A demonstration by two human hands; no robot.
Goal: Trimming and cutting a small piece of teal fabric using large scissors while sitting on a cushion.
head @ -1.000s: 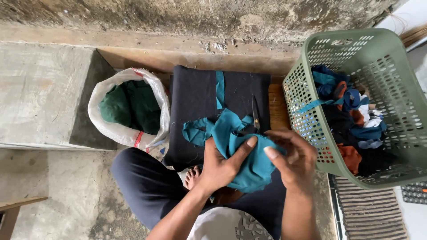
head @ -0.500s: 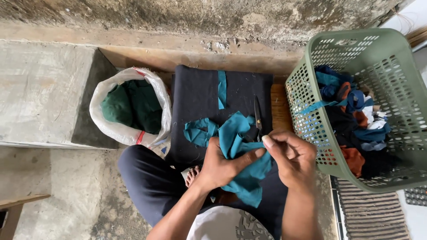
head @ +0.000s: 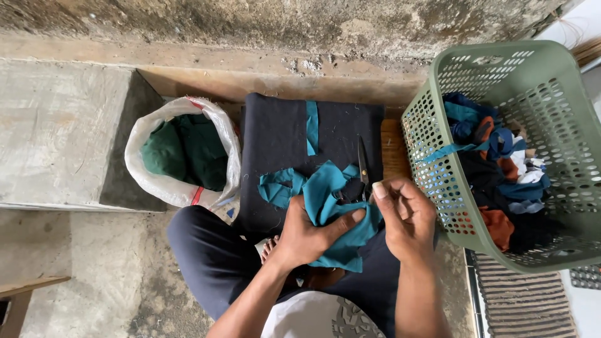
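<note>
Both hands grip teal cloth (head: 332, 213) over lap: left hand (head: 307, 235) clutches bunched middle, right hand (head: 404, 216) pinches its edge. Scissors (head: 362, 166) lie on dark pad (head: 275, 138); green basket (head: 538, 81) at right.

Around you: rough, stained concrete wall (head: 300, 25) ahead; a concrete ledge (head: 56, 125) at the left; bare grey floor (head: 94, 275); a ribbed mat (head: 526, 300) at the lower right; even daylight.
</note>
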